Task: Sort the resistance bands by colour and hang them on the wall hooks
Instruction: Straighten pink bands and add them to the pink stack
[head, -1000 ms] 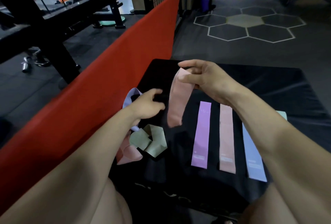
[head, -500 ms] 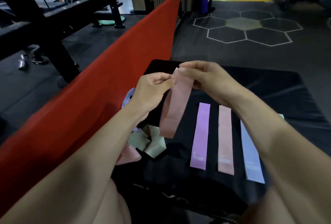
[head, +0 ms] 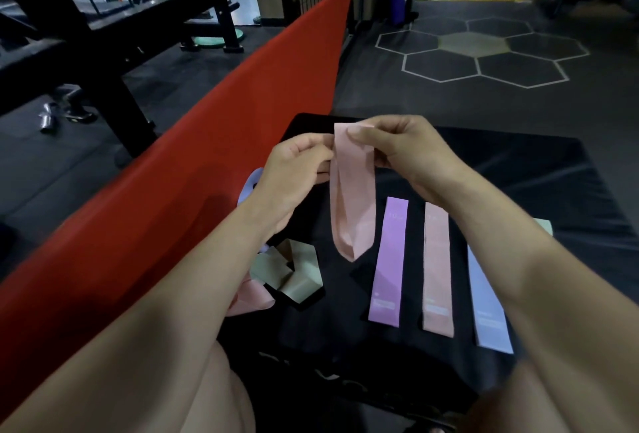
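Both hands held the pink band point(head: 352, 197) by its top edge above the black mat point(head: 518, 169): right hand point(head: 404, 152) pinching as before, left hand point(head: 297, 169) newly joined from the tangled pile point(head: 294, 273). Judging by that, flattening came next, beside the laid-out pink strip point(head: 437, 266).

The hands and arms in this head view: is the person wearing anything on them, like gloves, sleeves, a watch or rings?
Nothing that shows. The left hand and right hand are bare, with no gloves and no rings visible. Both forearms are uncovered as far as the picture's lower edge: no sleeves, watch, wristband or strap in sight. The upper arms lie outside the picture, so any short sleeve there cannot be seen.
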